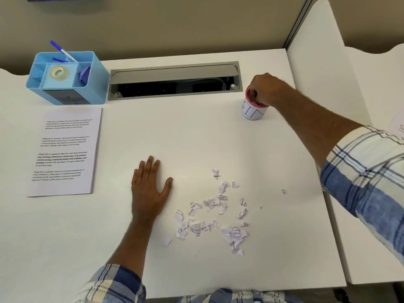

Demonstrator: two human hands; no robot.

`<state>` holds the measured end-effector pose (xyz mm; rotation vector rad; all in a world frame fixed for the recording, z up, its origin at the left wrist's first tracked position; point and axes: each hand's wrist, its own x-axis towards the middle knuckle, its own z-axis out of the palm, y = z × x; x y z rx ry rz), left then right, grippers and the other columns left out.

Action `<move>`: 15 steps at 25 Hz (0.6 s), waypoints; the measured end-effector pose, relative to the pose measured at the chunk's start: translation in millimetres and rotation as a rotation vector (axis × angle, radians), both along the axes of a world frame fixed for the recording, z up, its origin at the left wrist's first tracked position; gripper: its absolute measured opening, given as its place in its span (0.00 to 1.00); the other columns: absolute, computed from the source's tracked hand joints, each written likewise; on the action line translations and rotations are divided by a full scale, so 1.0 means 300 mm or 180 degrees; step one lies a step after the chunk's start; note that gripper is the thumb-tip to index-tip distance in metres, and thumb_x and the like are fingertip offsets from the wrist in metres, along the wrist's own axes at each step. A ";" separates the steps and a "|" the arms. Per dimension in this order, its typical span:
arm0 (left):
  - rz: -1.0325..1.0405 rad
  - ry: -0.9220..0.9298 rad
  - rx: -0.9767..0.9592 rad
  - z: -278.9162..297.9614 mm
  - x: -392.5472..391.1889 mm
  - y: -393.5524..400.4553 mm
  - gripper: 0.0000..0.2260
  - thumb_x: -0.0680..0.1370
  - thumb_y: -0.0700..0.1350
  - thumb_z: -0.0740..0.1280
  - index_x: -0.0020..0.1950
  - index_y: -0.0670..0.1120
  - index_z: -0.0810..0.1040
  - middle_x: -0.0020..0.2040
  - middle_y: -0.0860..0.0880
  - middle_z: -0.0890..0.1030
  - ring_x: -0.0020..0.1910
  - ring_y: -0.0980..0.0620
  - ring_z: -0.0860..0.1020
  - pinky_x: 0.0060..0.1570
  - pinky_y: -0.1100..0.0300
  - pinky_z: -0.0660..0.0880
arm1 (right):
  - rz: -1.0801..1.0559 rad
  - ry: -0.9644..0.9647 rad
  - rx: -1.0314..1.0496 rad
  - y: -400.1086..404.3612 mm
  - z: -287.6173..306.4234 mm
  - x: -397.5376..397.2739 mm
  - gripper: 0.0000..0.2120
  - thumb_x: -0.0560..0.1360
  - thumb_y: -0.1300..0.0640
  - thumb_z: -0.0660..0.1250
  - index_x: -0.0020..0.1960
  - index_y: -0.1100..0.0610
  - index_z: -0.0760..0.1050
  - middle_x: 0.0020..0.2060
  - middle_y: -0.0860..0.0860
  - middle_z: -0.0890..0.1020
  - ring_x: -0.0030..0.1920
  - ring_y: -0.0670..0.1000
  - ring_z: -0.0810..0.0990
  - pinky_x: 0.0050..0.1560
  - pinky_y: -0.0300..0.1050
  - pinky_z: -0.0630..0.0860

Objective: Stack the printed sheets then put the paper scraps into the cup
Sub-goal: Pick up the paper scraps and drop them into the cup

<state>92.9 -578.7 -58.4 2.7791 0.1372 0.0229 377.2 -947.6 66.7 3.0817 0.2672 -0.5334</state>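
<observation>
Printed sheets (65, 152) squared into one stack near left edge of desk (196, 132), in front of blue desk organiser (67, 78) at far left corner. Sheet step judged complete; scrap step under way. Paper scraps (213, 217) scattered right of centre toward near edge, one stray bit (283, 191) apart to the right. Cup (253, 107), white wall, pink rim, lettered, upright near far right corner beside open cable tray (175, 80). Right hand (267, 89) bunched over cup mouth, fingertips dipped inside; whether gripping scraps or already empty not discernible. Left hand (150, 189) flat on desk, fingers straight, holding nothing, just left of scrap pile. Handling judgement: scraps very light, limp, crumpled, apt to slide or flutter; best raked together with flat palm, then pinched in small bunches from above. Cup light, probably tips easily; drop from above, avoid pushing rim. Hidden or unclear: cup interior and fill level covered by right hand; lettering on cup partly covered; text on sheets too small to read; number of sheets in stack not countable.
</observation>
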 end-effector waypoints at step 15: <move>-0.0023 -0.0021 0.0004 0.002 -0.002 0.000 0.32 0.82 0.62 0.59 0.82 0.48 0.64 0.85 0.51 0.59 0.85 0.48 0.54 0.82 0.46 0.54 | -0.0348 -0.0504 0.0939 -0.074 0.141 -0.127 0.10 0.72 0.66 0.69 0.46 0.54 0.84 0.51 0.55 0.85 0.50 0.59 0.81 0.47 0.47 0.77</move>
